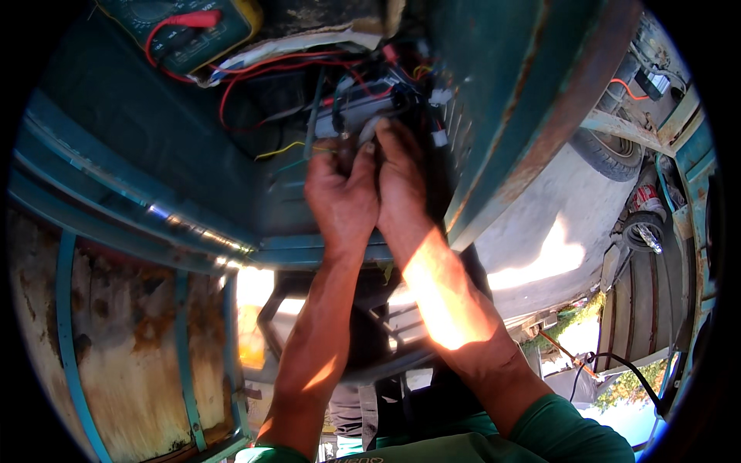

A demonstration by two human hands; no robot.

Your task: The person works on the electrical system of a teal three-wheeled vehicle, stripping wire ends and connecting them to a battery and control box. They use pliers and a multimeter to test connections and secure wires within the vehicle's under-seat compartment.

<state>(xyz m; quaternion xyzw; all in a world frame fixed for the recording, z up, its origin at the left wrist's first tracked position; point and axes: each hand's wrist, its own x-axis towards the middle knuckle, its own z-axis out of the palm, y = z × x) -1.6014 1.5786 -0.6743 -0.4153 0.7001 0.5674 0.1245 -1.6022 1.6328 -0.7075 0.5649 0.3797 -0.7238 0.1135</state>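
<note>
Box (351,117) and wires (222,112) lying just ahead of your grip

You are working with your left hand (340,189) and right hand (399,174) close together, side by side, fingers reaching away from you. Your left fingers are curling inward and that thumb is pointing up beside the right hand; shadow and blur are hiding the tips, so I cannot tell how far open the hand is or what it is holding. A pale piece (369,133) is showing right at your right fingertips, but I cannot tell whether they are pinching it or only touching it.

The box is sitting just beyond both hands, grey, its near side close to your fingers. The wires, red ones, are looping ahead and left of the grip, while a yellow wire (278,150) is poking out nearer, just left of your left hand. White plugs (440,96) are showing just right of the grip.

Farther ahead and left, a meter (208,48) is lying with a red probe (202,18) over it. A teal panel (502,100) is rising close on the right; past it, a wheel (610,150) is showing, well apart from the grip.
</note>
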